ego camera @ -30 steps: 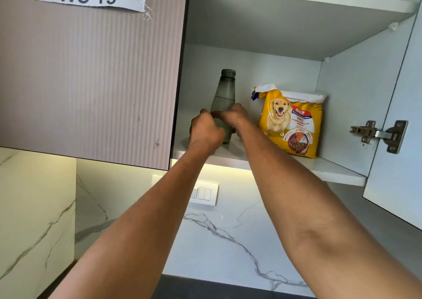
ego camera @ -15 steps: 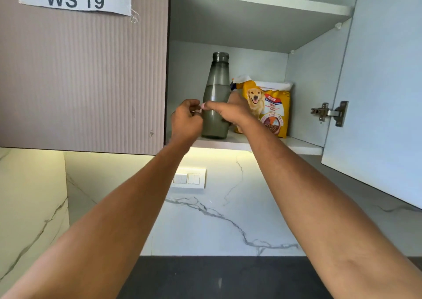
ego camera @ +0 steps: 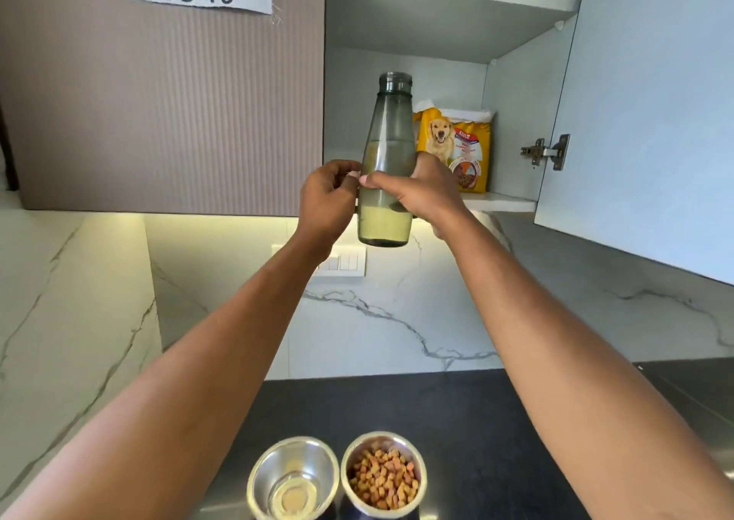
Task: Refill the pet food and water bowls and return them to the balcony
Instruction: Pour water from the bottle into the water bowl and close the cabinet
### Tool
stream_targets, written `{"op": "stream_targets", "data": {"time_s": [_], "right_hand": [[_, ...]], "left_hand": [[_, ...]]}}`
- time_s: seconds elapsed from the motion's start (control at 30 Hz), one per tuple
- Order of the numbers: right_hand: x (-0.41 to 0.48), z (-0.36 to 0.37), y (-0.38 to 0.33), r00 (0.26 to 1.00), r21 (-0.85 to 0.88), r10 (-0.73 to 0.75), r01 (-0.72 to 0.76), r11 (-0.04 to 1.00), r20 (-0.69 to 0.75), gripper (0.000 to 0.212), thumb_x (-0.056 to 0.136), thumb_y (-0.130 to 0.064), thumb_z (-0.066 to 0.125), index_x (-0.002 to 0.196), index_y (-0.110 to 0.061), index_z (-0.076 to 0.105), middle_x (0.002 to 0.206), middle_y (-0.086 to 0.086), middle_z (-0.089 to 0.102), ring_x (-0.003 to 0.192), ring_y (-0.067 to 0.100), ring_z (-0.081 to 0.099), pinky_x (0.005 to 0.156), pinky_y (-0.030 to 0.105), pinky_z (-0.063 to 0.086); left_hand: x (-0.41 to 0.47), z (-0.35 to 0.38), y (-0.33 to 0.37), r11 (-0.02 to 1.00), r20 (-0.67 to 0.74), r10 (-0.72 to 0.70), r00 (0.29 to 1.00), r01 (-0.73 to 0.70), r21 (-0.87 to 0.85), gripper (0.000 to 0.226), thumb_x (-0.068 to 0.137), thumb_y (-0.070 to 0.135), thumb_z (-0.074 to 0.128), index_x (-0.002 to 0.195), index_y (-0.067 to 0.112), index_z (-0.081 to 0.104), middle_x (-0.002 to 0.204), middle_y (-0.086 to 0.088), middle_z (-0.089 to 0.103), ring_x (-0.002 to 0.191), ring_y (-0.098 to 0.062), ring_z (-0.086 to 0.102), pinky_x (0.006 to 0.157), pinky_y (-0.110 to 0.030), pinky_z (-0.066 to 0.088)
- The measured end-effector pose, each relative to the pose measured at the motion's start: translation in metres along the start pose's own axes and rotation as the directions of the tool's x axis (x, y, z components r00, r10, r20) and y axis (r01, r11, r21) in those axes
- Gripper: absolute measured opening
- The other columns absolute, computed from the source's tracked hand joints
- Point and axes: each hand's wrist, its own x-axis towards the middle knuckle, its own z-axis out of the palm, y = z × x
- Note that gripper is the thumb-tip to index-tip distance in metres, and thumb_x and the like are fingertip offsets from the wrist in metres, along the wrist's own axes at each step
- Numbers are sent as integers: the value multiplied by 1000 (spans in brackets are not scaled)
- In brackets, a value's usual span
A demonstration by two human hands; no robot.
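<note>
Both hands are up at the middle of the frame, around the bottle (ego camera: 387, 162). The right hand (ego camera: 413, 194) is wrapped tight round its lower body and carries the weight; the left hand (ego camera: 325, 202) curls loosely against its side, fingertips just touching, likely to steady it. It is held upright, so the water stays below the neck. The kibble bag (ego camera: 456, 146) stands on the cupboard shelf (ego camera: 500, 202) behind, upper right. At the bottom centre, on the dark desk (ego camera: 456, 408), two bowls sit side by side: the right bowl (ego camera: 383, 474) full of kibble, the left bowl (ego camera: 294, 476) nearly dry. Water looks the next job.
</note>
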Motion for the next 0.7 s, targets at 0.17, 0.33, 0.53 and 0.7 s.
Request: {"op": "stream_targets", "data": {"time_s": [0.17,0.33,0.53,0.7], "right_hand": [[-72,29,25,995,1,94,-94,996,23,59,59,-49,90,107,-22,68,100,-11,74,96,14,73,84,46,65],[-142,63,64,979,-80,170,-161,984,115,63,65,-47,89,118,-22,67,107,-6,74,95,13,71,78,34,62],[-211,98,117,934,-163,237,-199,966,266,68,62,-46,92,121,-23,64,105,-9,71,92,9,69,77,28,59],[-253,121,164,865,-248,316,-231,941,390,69,57,-58,88,115,-28,65,101,-10,74,92,12,71,83,38,63]], "left_hand": [[-63,-25,-19,984,75,-148,986,155,-90,34,102,35,59,117,7,70,95,-6,74,81,-17,73,66,-31,58],[-133,-53,-59,964,175,-262,949,265,5,43,95,47,68,125,16,68,104,-13,77,85,-19,76,72,-37,66],[-192,-78,-117,903,214,-428,878,426,61,46,94,48,69,124,13,68,107,-12,78,90,-27,79,74,-44,66],[-233,-86,-167,846,175,-529,830,531,39,39,91,45,73,113,13,74,102,-18,78,89,-36,78,72,-45,65]]}}
